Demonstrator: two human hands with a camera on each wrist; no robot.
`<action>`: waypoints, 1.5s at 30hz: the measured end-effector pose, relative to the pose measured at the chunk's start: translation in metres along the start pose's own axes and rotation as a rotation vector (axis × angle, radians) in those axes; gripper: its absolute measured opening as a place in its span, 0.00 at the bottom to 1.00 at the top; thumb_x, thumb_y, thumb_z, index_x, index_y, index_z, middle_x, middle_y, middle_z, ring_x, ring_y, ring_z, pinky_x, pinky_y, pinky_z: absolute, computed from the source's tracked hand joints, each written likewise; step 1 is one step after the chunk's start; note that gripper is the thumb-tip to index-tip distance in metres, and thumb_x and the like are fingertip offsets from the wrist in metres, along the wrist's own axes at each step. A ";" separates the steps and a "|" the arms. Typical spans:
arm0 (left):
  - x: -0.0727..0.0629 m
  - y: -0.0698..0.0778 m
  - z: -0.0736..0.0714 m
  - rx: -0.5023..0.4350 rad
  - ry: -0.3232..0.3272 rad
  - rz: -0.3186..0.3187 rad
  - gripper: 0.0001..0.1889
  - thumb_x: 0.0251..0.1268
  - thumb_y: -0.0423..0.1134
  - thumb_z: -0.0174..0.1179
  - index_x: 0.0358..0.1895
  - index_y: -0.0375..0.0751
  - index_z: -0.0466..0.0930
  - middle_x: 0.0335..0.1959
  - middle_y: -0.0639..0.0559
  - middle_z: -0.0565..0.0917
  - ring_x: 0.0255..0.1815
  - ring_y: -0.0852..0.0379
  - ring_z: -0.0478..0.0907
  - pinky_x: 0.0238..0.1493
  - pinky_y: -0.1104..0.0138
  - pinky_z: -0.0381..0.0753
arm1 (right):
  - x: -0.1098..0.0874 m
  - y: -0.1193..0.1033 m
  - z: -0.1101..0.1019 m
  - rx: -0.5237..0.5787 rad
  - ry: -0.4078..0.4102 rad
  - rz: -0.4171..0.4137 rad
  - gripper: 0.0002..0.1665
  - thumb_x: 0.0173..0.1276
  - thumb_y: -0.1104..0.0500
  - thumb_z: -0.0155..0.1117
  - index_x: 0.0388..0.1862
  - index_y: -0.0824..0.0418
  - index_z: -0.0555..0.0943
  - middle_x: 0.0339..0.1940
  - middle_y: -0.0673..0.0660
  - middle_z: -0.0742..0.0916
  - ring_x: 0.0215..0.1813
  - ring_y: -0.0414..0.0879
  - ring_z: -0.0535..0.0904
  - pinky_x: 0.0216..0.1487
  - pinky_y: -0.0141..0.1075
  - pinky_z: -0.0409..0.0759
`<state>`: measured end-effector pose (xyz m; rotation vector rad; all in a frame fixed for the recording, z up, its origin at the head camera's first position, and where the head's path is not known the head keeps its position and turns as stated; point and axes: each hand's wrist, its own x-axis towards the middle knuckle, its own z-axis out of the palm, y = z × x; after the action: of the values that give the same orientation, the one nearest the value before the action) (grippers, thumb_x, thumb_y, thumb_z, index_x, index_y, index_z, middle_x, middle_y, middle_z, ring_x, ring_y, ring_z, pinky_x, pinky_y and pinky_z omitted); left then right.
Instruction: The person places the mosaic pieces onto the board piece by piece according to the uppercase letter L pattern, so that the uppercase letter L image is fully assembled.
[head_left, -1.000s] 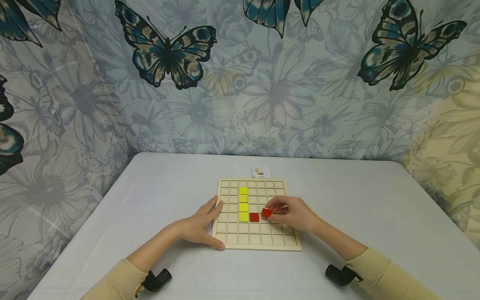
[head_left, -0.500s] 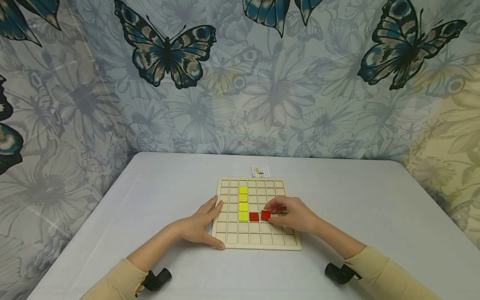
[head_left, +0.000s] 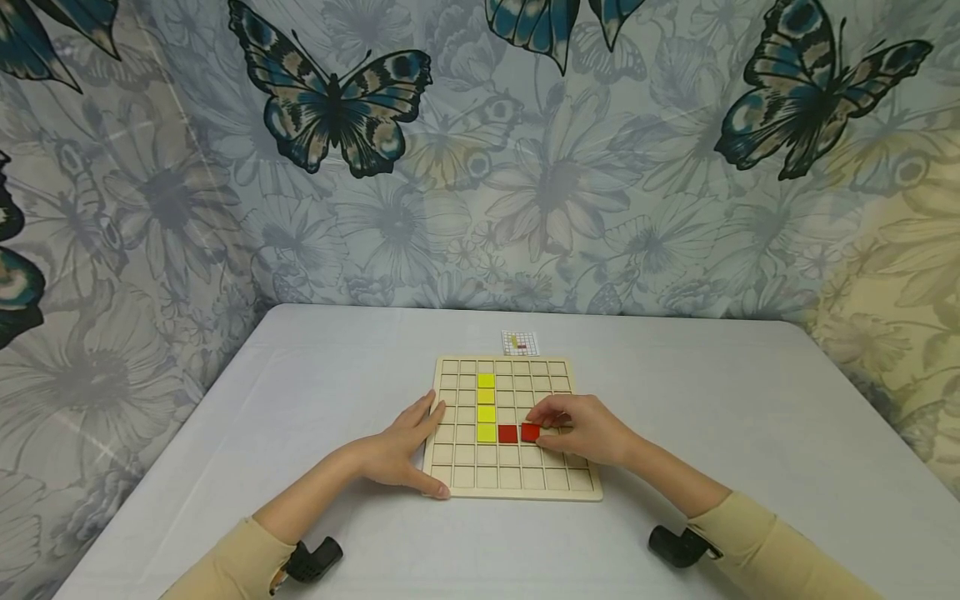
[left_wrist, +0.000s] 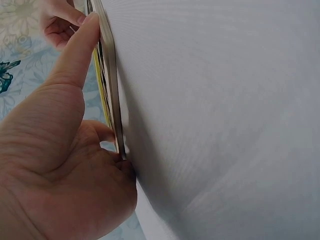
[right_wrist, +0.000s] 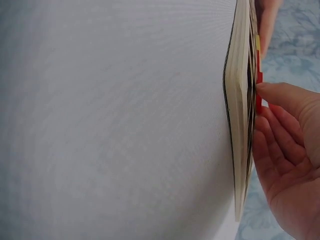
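A wooden grid board [head_left: 463,477] lies flat in front of me in the head view. My left hand [head_left: 393,450] rests along its left edge, fingers spread and thumb at the near corner. In my right hand [head_left: 588,427], thumb and fingers pinch a red square tile [head_left: 529,432] low over the board. Just left of it sits another red tile [head_left: 507,434] in a grid cell. A column of several yellow tiles [head_left: 487,412] stands left of that. From the right wrist view, the thumb touches the held red tile [right_wrist: 259,100] at the board's surface.
Behind the board's far edge lies a small printed pattern card [head_left: 520,343]. A white cloth covers the table [head_left: 675,375]. A butterfly-patterned backdrop [head_left: 555,192] rises beyond the table's far edge.
My right hand has shifted the red tile slightly left and down, and it now lies straighter with the grid beside the other red tile. The left hand stays where it was.
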<state>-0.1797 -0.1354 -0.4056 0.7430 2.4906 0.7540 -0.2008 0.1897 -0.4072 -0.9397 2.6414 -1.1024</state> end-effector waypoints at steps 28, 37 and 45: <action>0.000 0.001 0.000 -0.005 -0.001 -0.011 0.64 0.48 0.60 0.73 0.78 0.36 0.39 0.79 0.41 0.31 0.78 0.43 0.30 0.72 0.45 0.46 | -0.001 0.001 0.001 0.032 -0.005 0.013 0.16 0.60 0.60 0.74 0.48 0.55 0.84 0.41 0.46 0.85 0.43 0.43 0.79 0.49 0.34 0.79; -0.001 0.001 0.000 -0.008 0.005 -0.008 0.64 0.48 0.60 0.74 0.78 0.36 0.39 0.79 0.40 0.31 0.78 0.43 0.30 0.72 0.45 0.46 | -0.002 0.001 0.000 0.033 -0.010 0.018 0.17 0.60 0.60 0.74 0.48 0.56 0.84 0.42 0.46 0.85 0.43 0.43 0.79 0.50 0.34 0.79; 0.000 0.001 0.000 -0.005 0.001 -0.012 0.64 0.48 0.60 0.73 0.78 0.36 0.39 0.79 0.40 0.31 0.78 0.43 0.30 0.72 0.45 0.46 | -0.004 0.000 -0.002 0.127 0.046 0.113 0.16 0.62 0.60 0.71 0.49 0.60 0.83 0.42 0.50 0.85 0.44 0.45 0.79 0.49 0.34 0.80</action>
<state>-0.1796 -0.1346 -0.4052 0.7258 2.4907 0.7560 -0.1985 0.1929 -0.4058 -0.7411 2.5878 -1.2611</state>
